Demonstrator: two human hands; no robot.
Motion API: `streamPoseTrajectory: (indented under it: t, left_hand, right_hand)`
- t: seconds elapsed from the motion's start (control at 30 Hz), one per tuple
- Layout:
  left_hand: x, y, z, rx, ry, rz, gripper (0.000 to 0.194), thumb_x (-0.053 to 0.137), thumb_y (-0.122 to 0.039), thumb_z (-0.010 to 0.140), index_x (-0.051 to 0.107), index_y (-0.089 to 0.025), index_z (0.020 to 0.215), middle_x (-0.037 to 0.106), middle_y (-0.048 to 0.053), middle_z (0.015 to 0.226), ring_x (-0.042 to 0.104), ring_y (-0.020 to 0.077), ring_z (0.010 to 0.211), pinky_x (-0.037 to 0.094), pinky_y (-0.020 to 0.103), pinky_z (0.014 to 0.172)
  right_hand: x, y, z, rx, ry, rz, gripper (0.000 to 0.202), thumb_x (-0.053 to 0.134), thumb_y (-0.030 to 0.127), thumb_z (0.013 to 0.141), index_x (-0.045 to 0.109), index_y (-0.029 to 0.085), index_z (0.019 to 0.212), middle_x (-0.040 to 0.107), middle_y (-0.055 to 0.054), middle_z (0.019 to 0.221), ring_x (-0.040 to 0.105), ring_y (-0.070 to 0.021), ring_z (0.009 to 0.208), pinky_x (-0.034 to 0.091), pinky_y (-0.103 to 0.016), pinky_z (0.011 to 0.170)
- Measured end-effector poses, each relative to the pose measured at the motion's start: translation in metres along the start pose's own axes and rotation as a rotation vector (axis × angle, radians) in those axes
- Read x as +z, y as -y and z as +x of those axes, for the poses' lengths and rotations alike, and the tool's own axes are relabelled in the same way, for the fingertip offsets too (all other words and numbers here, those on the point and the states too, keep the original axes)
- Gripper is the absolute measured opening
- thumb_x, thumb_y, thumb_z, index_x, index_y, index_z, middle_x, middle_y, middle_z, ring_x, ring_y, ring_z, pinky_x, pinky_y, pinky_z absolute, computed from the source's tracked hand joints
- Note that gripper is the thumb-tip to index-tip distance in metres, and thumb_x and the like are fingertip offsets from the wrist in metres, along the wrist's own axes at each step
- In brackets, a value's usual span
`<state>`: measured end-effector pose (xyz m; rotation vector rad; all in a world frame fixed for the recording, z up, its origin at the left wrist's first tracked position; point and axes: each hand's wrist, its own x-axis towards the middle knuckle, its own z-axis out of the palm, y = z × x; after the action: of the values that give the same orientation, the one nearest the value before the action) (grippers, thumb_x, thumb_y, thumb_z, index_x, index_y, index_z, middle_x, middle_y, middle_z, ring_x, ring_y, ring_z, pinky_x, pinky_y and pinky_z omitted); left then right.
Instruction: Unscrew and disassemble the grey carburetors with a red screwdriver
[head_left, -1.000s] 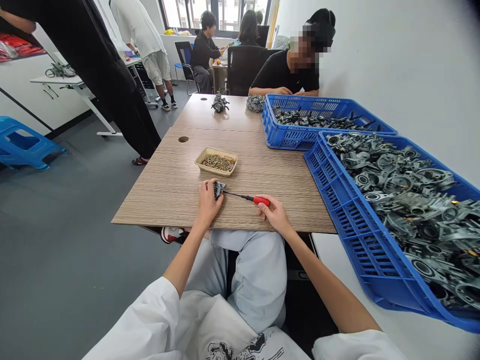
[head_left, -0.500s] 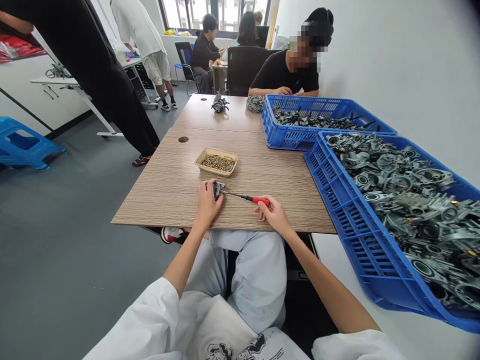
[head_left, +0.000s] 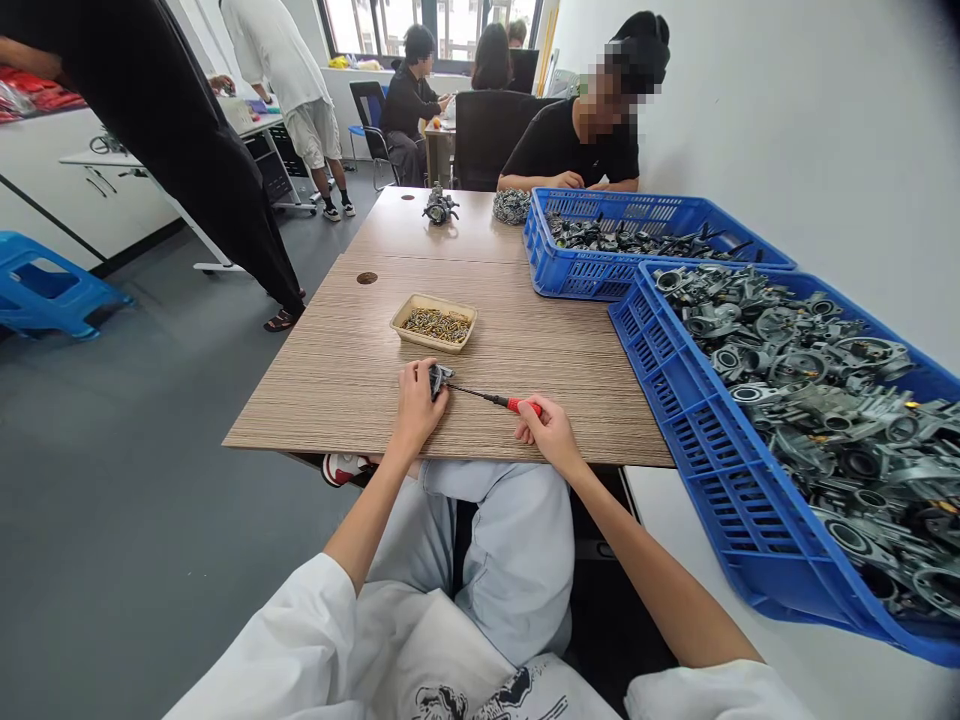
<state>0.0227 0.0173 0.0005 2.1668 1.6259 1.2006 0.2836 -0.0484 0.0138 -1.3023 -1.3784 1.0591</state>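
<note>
My left hand (head_left: 420, 400) is closed around a small grey metal casting (head_left: 440, 379), which it holds against the wood-grain table; my fingers cover part of the casting. In my right hand (head_left: 547, 428) is a screwdriver (head_left: 523, 405) with a red and black handle, gripped by the handle's end. Its thin dark shaft points left, and the tip meets the casting's right side; the exact contact point is too small to make out. Just beyond my left hand sits a cream plastic tray (head_left: 406, 335) of small brass-coloured and silvery screw-like parts.
To my right, a blue crate (head_left: 697, 490) is heaped with metal castings, and a second blue crate (head_left: 577, 278) stands behind it. A metal assembly (head_left: 439, 206) and a pile of small metal parts (head_left: 511, 206) lie farther back. A person (head_left: 577, 150) sits across the table.
My right hand and the screwdriver have shifted very slightly right. My left hand still holds the casting in nearly the same place.
</note>
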Motion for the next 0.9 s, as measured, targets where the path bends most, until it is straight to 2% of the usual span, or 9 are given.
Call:
streamPoseTrajectory:
  t: [0.2,0.53,0.73,0.9]
  left_hand:
    - [0.0005,-0.0017,0.0001,-0.014,-0.008,-0.012,0.048,0.061,-0.018,0.092,0.050,-0.022,0.138,0.052,0.015,0.129,0.053,0.0341,0.123,0.047,0.051,0.108]
    - [0.0018,-0.0032,0.0000,-0.032,-0.032,-0.022,0.044,0.066,-0.031,0.096,0.051,-0.022,0.136,0.053,0.014,0.128,0.053,0.0333,0.123,0.046,0.051,0.108]
    - [0.0025,-0.0007,0.0002,0.000,-0.014,-0.020,0.040,0.061,-0.033,0.100,0.049,-0.022,0.137,0.054,0.016,0.131,0.052,0.0336,0.124,0.046,0.052,0.108]
    - [0.0033,0.0010,0.0011,-0.008,-0.033,-0.032,0.040,0.064,-0.034,0.099,0.052,-0.022,0.136,0.057,0.015,0.130,0.054,0.0332,0.124,0.047,0.051,0.109]
  right_hand:
    - [0.0016,-0.0020,-0.0001,0.006,-0.021,0.015,0.050,0.060,0.072,0.097,0.063,0.023,0.085,0.070,-0.002,0.058,0.062,-0.0171,0.047,0.049,-0.028,0.047]
    - [0.0016,-0.0001,0.0021,0.040,-0.171,0.085,0.055,0.060,0.078,0.093,0.062,0.023,0.088,0.070,-0.003,0.063,0.061,-0.0161,0.047,0.048,-0.027,0.044]
    - [0.0019,-0.0016,0.0029,0.036,-0.152,0.080,0.051,0.060,0.075,0.095,0.062,0.024,0.089,0.069,-0.002,0.065,0.060,-0.0160,0.049,0.047,-0.028,0.046]
    - [0.0031,-0.0045,0.0023,0.004,-0.209,0.038,0.047,0.064,0.070,0.094,0.064,0.023,0.098,0.072,-0.004,0.074,0.064,-0.0190,0.058,0.048,-0.029,0.048]
